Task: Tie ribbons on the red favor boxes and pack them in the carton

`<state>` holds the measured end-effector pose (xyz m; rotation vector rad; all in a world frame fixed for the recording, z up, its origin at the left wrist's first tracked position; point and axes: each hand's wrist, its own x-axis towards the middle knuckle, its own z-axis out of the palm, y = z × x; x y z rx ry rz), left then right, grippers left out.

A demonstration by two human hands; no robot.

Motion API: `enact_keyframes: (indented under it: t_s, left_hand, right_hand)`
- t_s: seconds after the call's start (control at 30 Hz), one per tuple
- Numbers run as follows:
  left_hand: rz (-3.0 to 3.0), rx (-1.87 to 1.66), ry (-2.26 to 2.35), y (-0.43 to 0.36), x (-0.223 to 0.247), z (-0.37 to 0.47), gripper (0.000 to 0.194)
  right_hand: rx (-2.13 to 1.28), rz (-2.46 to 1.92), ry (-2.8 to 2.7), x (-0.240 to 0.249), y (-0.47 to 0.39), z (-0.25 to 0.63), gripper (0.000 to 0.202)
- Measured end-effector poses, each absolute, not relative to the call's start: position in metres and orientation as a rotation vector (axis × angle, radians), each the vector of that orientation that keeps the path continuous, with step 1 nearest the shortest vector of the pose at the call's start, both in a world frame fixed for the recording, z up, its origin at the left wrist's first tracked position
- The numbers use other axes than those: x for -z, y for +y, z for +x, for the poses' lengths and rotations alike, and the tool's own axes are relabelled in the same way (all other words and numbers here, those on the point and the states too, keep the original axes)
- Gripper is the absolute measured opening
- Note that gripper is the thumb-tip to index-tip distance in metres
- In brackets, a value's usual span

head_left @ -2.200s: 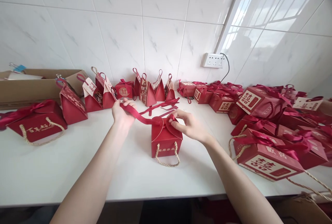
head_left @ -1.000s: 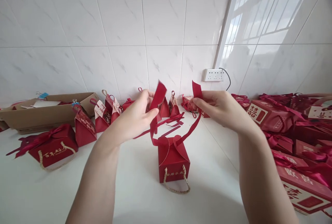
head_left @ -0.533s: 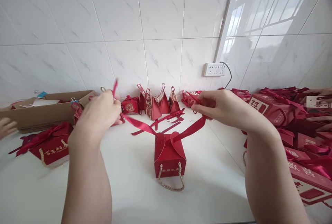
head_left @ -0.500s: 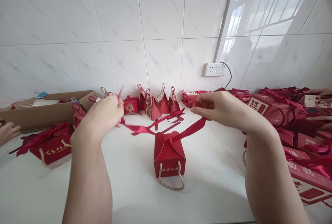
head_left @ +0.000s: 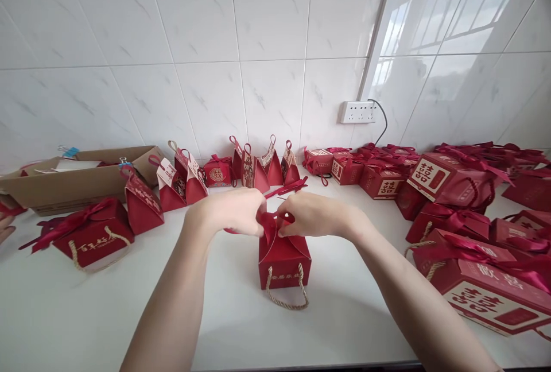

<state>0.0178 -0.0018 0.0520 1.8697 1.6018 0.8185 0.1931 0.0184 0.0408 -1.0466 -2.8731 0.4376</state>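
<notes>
A small red gift box [head_left: 283,266] with a twisted cream cord handle [head_left: 287,305] stands upright in front of me, its curved top flaps folded together. Just above those flaps, my left hand [head_left: 243,211] is closed on the red ribbon [head_left: 268,227]. From the other side my right hand [head_left: 312,214] pinches the same ribbon at the middle of the box top. The fingers of both hands nearly meet there. How the ribbon is crossed is partly hidden behind them. Loose red ribbon strips [head_left: 286,187] lie on the table behind the hands.
To the left sit a ribboned red box [head_left: 97,234], pointed red boxes [head_left: 144,205] and a cardboard box [head_left: 86,185]. Stacked red gift boxes [head_left: 456,188] crowd the right. A power strip [head_left: 359,112] hangs on the tiled wall. Another person's hand [head_left: 5,227] shows at the left edge.
Both hands have come inward from holding the ribbon ends wide apart and now meet over the box top. The other person's hands at the right edge have gone out of view.
</notes>
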Motion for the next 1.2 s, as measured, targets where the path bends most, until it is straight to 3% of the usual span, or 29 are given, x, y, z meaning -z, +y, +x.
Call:
enact_keyframes:
  t_s: [0.1, 0.13, 0.43, 0.6, 0.77, 0.93, 1.2]
  left_hand:
    - [2.059, -0.297, 1.636, 0.002, -0.045, 0.023, 0.034]
    - [2.082, -0.265, 1.647, 0.003, -0.044, 0.025, 0.035]
    - [2.02, -0.25, 1.62, 0.002, -0.05, 0.018, 0.02]
    - [1.927, -0.258, 1.673, 0.002, -0.051, 0.021, 0.026]
    - [1.81, -0.639, 1.656, -0.001, -0.058, 0.02, 0.024]
    - [1.909, -0.765, 1.496, -0.005, -0.077, 0.007, 0.007]
    - [1.756, -1.475, 1.202, 0.011, -0.073, 0.01, 0.022]
  right_hand:
    - [-0.399, -1.045, -2.868, -0.041, 0.019, 0.192, 0.027]
    - [-0.404, -1.056, -2.861, -0.041, 0.019, 0.192, 0.027]
    - [-0.566, -1.06, -2.902, -0.045, 0.019, 0.193, 0.027]
    - [-0.645, -1.104, -2.879, -0.043, 0.019, 0.194, 0.024]
    - [-0.601, -1.057, -2.721, -0.051, 0.02, 0.206, 0.024]
    - [-0.508, -1.05, -2.314, -0.063, 0.023, 0.233, 0.037]
    - [-0.59, -0.683, -1.777, -0.072, 0.03, 0.247, 0.041]
